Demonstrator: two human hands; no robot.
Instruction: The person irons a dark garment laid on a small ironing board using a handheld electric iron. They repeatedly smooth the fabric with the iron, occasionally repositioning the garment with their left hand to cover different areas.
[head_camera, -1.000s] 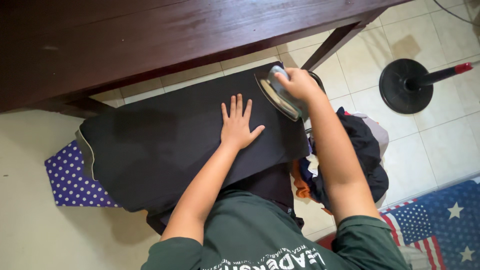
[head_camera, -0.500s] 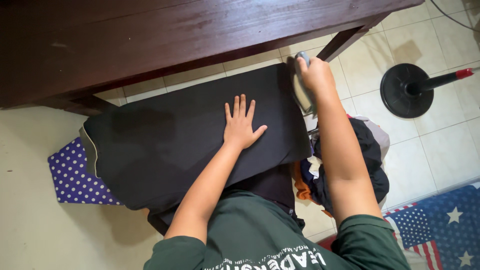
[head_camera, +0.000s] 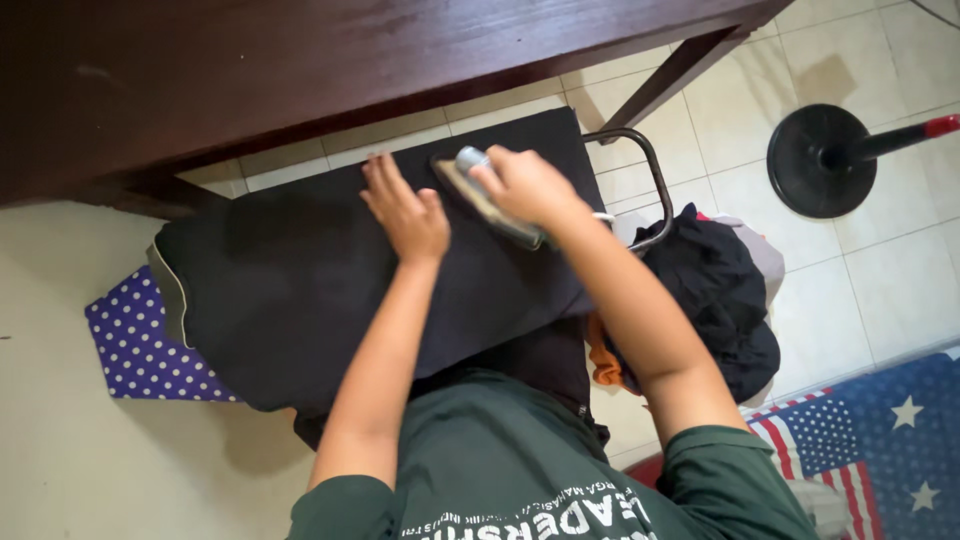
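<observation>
on black cloth (head_camera: 300, 290), left hand (head_camera: 405, 210) flat, right hand (head_camera: 525, 185) gripping iron (head_camera: 487, 197) (beside it)

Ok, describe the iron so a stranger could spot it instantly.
Below the dark wooden table lies a black garment spread flat. Near its far edge, the right hand grips the iron, the only pale metallic thing on the cloth.
</observation>
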